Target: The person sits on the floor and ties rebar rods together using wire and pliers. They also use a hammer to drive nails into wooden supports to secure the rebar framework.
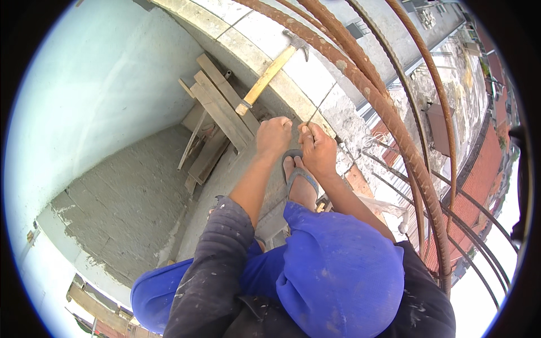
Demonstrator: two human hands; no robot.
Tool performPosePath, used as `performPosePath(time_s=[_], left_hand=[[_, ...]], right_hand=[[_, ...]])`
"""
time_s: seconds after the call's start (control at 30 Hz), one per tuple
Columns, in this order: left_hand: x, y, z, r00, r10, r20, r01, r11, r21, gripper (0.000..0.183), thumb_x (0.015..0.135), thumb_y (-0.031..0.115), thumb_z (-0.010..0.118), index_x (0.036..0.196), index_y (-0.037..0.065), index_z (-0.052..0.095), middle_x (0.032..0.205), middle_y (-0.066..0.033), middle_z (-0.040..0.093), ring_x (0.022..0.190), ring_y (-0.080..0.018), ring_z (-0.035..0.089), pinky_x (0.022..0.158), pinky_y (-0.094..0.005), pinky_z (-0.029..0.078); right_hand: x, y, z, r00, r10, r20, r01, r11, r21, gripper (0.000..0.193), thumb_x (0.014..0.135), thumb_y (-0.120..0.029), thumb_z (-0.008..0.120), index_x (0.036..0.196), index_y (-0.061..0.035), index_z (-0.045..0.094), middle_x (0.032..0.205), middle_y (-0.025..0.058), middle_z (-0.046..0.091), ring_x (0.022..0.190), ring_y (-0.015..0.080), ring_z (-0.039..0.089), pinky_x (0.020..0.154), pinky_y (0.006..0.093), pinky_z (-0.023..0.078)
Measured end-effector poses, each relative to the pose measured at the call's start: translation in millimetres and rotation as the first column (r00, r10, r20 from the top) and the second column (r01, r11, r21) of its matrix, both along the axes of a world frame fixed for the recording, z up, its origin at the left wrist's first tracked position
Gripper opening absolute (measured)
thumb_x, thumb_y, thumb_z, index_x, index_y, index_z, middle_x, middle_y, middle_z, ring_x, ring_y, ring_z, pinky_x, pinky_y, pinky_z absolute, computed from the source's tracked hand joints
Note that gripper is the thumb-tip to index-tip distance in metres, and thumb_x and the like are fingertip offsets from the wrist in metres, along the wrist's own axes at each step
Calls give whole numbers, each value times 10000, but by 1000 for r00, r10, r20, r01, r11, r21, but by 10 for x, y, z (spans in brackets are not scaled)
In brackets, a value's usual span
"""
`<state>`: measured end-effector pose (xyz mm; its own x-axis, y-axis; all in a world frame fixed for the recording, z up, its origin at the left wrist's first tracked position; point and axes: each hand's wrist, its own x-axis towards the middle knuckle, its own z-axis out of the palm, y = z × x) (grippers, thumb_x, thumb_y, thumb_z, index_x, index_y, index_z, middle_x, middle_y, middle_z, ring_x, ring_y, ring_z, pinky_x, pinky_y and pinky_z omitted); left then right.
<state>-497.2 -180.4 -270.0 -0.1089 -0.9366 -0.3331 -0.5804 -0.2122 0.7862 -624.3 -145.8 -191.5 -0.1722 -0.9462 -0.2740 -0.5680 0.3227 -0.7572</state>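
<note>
The right hand [319, 151] is pinching a thin dark wire [322, 105], poss. a cord, b/w thumb and finger; the left hand [275, 135] is curling into a closed fist just beside it, but I cannot tell if smth. is inside; the wire is running from the right hand forward across the pale ledge [293, 93], so the pinch is prob. keeping its near end controlled; the hammer [269, 77] is lying over this ledge, beyond the left hand, grip end pointing inward, prob. for easy reach; the planks [220, 112] are resting to the left of the left hand, appar. kept aside; the rusty rebars [369, 88] are curving past, to the right of both hands; one sandalled foot [302, 192] is standing just under the hands, prob. giving support; counting: hands 2, wire 1, hammer 1, foot clearly showing 1, planks min. 3, rebars min. 4.
</note>
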Motion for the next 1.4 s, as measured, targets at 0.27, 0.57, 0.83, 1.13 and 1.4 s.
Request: performPosePath(time_s=[0.27,0.57,0.83,1.13,1.4], left_hand=[[-39,-1,97,999,39,-23,-38,998,47,263,929,231,597,904,35,770,866,-221,722,837,-436,698,775,-497,546],[-35,-231,179,983,-132,129,122,989,81,267,894,216,585,825,18,750,829,-232,715,812,-440,698,772,-519,548],[24,-325,355,966,-248,67,238,962,134,256,842,232,634,830,1,745,808,-250,706,803,-445,699,756,-499,556],[304,-225,32,929,-260,-264,270,963,3,388,886,181,601,1178,-44,721,986,-220,706,957,-345,687,867,-424,520],[119,87,-165,943,4,-334,-8,1000,-10,289,882,44,696,1166,-3,719,1169,-157,650,1115,-280,644,985,-378,502]], right_hand=[[27,-39,-123,999,25,-37,-28,996,-81,159,1013,-135,579,1042,-45,708,719,89,684,611,184,655,610,332,516],[3,58,-467,968,169,-187,-146,981,129,143,982,-152,564,992,-39,651,840,206,718,835,427,710,768,516,551],[46,95,-757,976,114,-187,-86,985,151,111,921,-104,579,943,-28,656,845,250,683,811,480,662,728,531,523],[29,3,-791,984,155,-87,-147,985,92,163,964,-150,580,975,2,636,894,289,674,876,477,663,765,524,516],[-227,-424,-424,910,271,312,-394,798,456,463,1021,-364,437,1016,27,684,850,240,689,849,318,726,807,426,537]])
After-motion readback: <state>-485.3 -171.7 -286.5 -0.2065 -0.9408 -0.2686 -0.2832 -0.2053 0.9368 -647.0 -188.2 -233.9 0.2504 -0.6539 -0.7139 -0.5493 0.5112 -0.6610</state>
